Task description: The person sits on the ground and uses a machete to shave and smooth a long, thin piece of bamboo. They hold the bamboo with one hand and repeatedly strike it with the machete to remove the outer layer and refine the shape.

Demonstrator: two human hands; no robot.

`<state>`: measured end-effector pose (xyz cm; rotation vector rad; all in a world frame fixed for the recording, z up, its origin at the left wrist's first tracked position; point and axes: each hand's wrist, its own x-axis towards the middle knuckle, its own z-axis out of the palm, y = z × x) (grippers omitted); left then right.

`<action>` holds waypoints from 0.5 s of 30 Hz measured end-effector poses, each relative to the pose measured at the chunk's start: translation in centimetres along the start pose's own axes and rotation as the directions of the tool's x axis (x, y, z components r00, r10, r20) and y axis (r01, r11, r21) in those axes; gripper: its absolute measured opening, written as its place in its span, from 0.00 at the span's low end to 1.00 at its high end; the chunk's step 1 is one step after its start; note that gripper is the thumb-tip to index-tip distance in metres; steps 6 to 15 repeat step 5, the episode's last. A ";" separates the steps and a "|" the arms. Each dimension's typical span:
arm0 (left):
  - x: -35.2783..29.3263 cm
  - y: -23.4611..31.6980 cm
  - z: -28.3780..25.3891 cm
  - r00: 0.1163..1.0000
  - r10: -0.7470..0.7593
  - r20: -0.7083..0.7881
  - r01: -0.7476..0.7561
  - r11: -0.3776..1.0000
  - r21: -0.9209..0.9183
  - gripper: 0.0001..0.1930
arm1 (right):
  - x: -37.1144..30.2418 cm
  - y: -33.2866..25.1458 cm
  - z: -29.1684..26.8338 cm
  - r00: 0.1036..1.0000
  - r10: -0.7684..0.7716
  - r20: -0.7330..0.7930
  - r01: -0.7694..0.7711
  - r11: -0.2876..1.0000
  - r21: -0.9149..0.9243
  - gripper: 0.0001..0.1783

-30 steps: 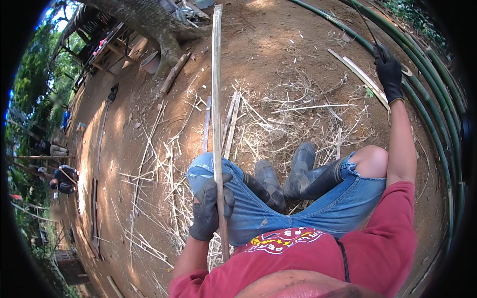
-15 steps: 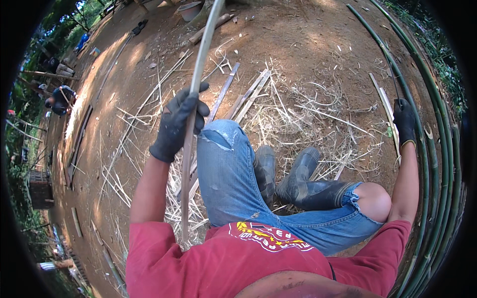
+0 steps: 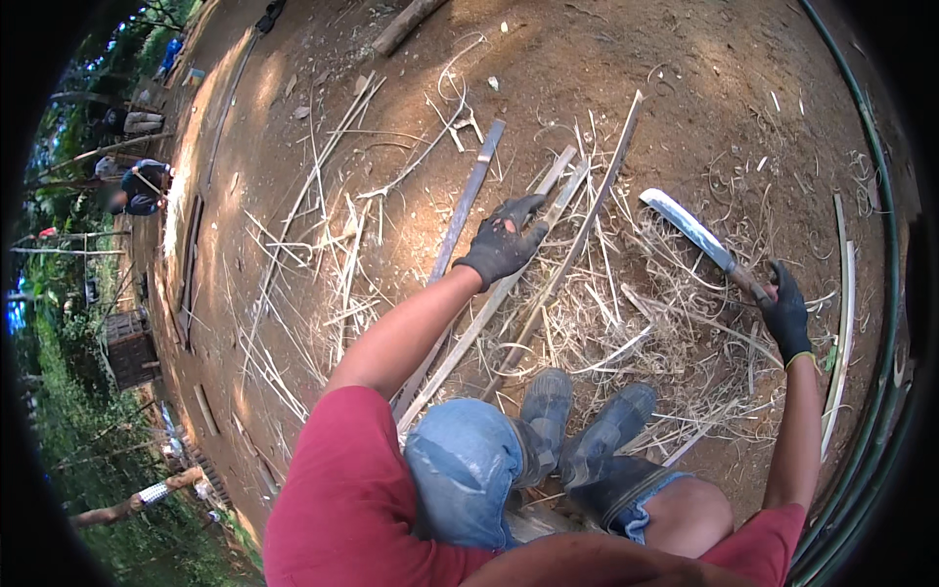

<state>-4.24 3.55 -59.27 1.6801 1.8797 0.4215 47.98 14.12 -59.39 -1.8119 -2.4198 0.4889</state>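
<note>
My right hand [image 3: 786, 315], in a dark glove, grips the wooden handle of a machete [image 3: 693, 231]. The broad pale blade points away and to the left, above the shavings. My left hand [image 3: 502, 242], gloved too, reaches forward with its fingers apart. It is over a pale bamboo strip [image 3: 460, 338]; whether it touches the strip I cannot tell. Beside it on the right, a longer brownish strip [image 3: 584, 240] slants up from near my boots. A dark purplish strip [image 3: 471, 186] lies on the hand's left.
Curly bamboo shavings [image 3: 675, 313] cover the ground before my boots [image 3: 543, 416]. Green bamboo poles [image 3: 888, 284] run along the right edge, with pale strips [image 3: 841, 323] beside them. A log [image 3: 406, 26] lies at the far side. A person [image 3: 145, 186] bends over at far left.
The long strip that stood upright in my left hand is out of it. That hand has moved forward and right, down toward the strips. My right hand has come inward, the machete blade now plainly visible.
</note>
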 end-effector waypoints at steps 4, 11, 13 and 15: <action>-20.1 -5.8 -6.4 0.987 -0.139 -0.075 0.146 0.984 0.104 0.15 | -19.3 1.4 -4.1 0.814 0.525 0.249 -0.550 0.835 0.038 0.19; -28.5 -5.8 -8.0 0.900 -0.417 0.125 0.403 0.907 0.119 0.14 | -29.8 3.2 -5.5 0.908 0.356 0.222 -0.309 0.925 -0.220 0.19; -28.5 -5.8 -8.0 0.900 -0.417 0.125 0.403 0.907 0.119 0.14 | -29.8 3.2 -5.5 0.908 0.356 0.222 -0.309 0.925 -0.220 0.19; -28.5 -5.8 -8.0 0.900 -0.417 0.125 0.403 0.907 0.119 0.14 | -29.8 3.2 -5.5 0.908 0.356 0.222 -0.309 0.925 -0.220 0.19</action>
